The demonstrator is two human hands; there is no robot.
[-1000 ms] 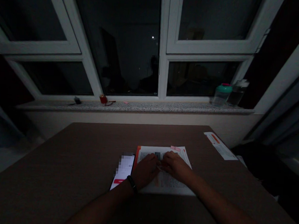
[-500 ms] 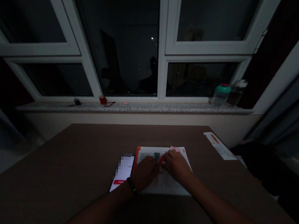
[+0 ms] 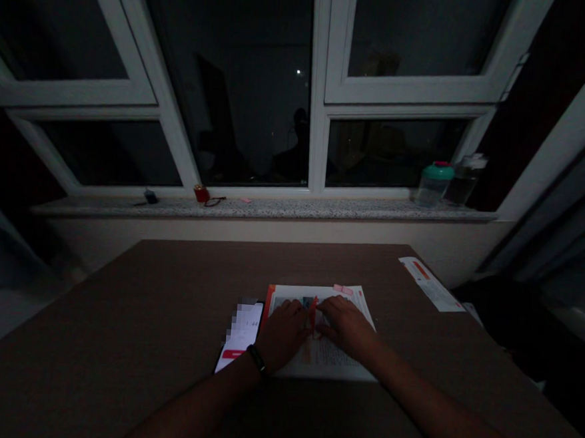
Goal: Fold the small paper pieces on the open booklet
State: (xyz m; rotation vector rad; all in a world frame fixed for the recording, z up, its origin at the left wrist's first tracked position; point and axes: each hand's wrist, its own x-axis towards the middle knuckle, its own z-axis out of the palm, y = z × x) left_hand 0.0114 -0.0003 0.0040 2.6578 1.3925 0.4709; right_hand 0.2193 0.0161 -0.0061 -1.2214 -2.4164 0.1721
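A small red strip stands between my two hands, above a printed booklet. My left hand, with a dark band on the wrist, has its curled fingers closed on the strip's left side. On the other side, my right hand grips the strip with its index finger near the top and its thumb lower down. In the dim light the strip's exact kind cannot be made out, and the left fingertips are partly hidden. Near the booklet's top edge lies a small pink piece.
A phone with a lit screen lies left of the booklet on the brown table. A paper sheet rests at the right edge. The windowsill holds a red jar and a green-lidded bottle.
My right fingers have opened somewhat and shifted, uncovering more of the pink piece. The red strip has turned from slanted to nearly upright. My left hand has barely moved.
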